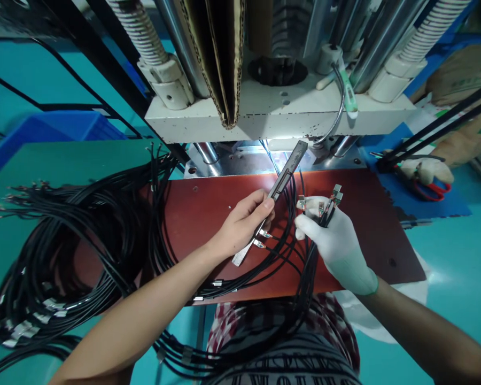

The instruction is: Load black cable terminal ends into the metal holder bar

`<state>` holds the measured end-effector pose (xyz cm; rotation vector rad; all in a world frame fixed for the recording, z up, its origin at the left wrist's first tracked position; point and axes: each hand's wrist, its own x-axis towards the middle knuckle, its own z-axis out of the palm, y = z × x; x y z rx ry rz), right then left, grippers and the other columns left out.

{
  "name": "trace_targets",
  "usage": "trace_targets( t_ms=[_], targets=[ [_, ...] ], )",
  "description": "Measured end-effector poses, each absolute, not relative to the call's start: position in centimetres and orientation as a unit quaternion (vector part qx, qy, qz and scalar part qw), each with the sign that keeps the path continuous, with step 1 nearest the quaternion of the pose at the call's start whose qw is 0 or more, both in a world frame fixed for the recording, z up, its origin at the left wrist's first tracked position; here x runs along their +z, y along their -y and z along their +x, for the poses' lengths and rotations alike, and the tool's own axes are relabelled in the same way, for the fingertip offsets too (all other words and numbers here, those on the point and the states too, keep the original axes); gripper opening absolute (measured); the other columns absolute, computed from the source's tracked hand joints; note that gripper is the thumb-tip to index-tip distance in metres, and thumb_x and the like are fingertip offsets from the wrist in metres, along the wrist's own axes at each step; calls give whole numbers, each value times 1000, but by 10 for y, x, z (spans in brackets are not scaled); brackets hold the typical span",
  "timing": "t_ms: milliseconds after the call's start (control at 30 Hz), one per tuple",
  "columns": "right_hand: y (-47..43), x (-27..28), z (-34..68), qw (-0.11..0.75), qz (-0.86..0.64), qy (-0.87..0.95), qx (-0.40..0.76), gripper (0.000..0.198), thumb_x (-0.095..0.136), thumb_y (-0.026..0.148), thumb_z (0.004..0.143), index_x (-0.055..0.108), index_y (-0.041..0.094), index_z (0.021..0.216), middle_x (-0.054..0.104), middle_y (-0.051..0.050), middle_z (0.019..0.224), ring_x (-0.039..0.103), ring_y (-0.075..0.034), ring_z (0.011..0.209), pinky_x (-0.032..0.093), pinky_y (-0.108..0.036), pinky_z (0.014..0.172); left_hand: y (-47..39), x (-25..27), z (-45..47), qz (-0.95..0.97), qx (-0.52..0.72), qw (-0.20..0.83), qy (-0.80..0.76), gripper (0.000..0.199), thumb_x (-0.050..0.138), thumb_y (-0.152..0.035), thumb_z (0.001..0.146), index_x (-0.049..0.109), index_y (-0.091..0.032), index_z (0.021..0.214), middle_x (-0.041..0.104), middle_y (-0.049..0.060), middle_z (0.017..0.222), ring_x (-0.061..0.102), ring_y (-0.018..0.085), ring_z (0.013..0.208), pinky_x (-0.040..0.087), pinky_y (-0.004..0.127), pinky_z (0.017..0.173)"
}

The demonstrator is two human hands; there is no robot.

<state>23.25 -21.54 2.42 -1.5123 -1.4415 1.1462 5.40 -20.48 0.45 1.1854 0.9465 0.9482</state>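
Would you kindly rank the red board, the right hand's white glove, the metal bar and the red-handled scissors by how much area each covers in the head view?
1. Red board, partly covered
2. White glove
3. Metal bar, longer but thinner
4. Red-handled scissors, partly hidden

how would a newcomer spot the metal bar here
Find the reddish-brown board below the white machine block. Over it, the bare left hand grips a narrow grey metal bar, slanting up to the right. Unlike the curving black cables nearby, it is straight and flat-sided.
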Motion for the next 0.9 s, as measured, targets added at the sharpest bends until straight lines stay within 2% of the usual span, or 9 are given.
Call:
trace_targets(
  t_ms=[133,267,400,733,800,900],
  targets=[
    [215,27,230,379,-549,564,487,13,64,30,82,67,18,87,61,6,53,58,-11,54,46,-24,62,204,3,53,498,421,648,-394,35,51,-46,92,46,-17,74,46,-4,66,45,6,54,33,19,49],
    [211,34,225,287,-483,615,553,23,64,29,82,61,17,62,58,3,58,54,-10,59,42,-23,59,205,5,53,481,419,663,-391,35,50,-47,93,48,-17,75,48,-4,65,44,5,52,34,19,49],
    [208,35,217,274,-454,603,596,18,64,25,80,60,17,65,55,5,62,48,-9,60,39,-22,58,207,5,54,459,421,670,-404,36,54,-49,89,47,-17,73,47,-4,65,42,6,51,34,20,47],
    [210,30,213,283,-461,596,593,16,59,22,80,55,18,65,48,5,62,44,-10,61,37,-24,61,208,-1,55,433,415,677,-426,38,53,-53,88,45,-19,74,43,-4,64,40,8,51,33,22,47],
    [210,29,213,279,-463,600,590,17,59,21,81,53,18,65,48,5,63,44,-10,62,36,-24,60,209,0,56,459,415,657,-431,37,50,-51,90,43,-19,74,41,-4,65,38,8,53,32,22,49],
    [212,28,213,276,-470,610,575,20,58,21,82,51,19,64,47,6,62,43,-10,62,36,-24,60,211,0,58,544,419,559,-465,34,49,-46,93,42,-19,74,38,-4,68,35,8,60,32,22,55]
  ],
)
